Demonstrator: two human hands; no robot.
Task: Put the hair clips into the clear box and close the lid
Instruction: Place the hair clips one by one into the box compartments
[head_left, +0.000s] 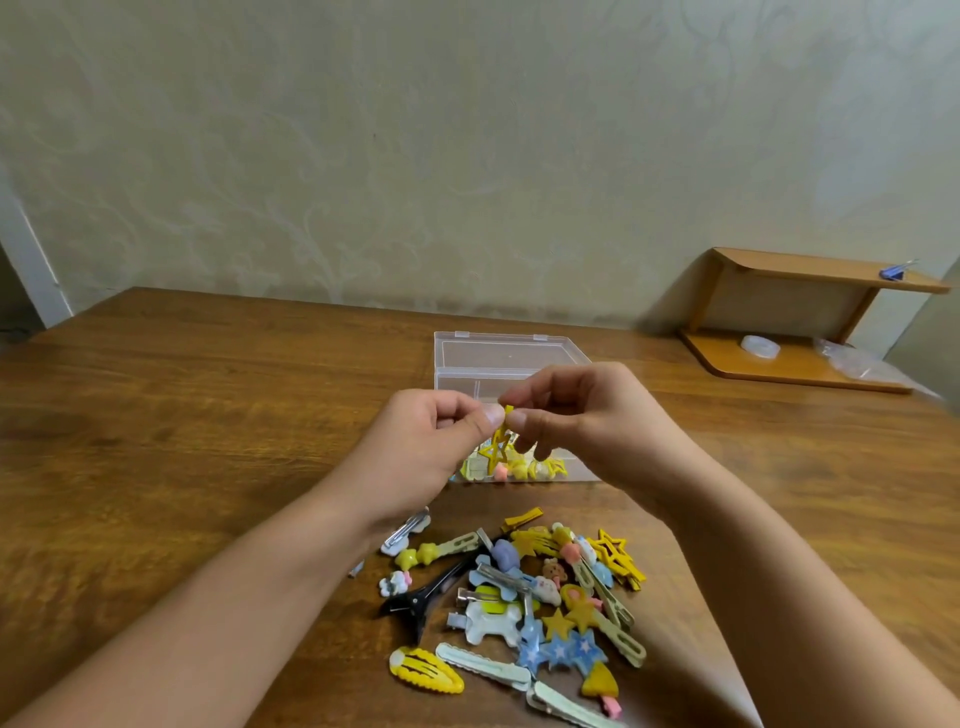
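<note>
Fingers of left hand (441, 436) and right hand (582, 410) pinched a yellow open-star plastic clip (497, 447) above the clear lidded box (511, 358) — few clips were boxed, the loose heap of hair clips (524, 597) remained, lid unclosed.

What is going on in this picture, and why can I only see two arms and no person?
The camera sits on the person's head and looks down, so you see what they see: their own two arms reaching out over a wooden table. There is only this one picture, from that one spot.

The left hand and the right hand are together pinching a yellow star hair clip with their fingers, holding it up above a clear box. The box's lid is open, and a few clips already lie inside.

Nearer to the person, a pile of hair clips waits on the table: stars, little animals, a black clip and a yellow striped clip.

At the far right stands a small wooden shelf.
</note>
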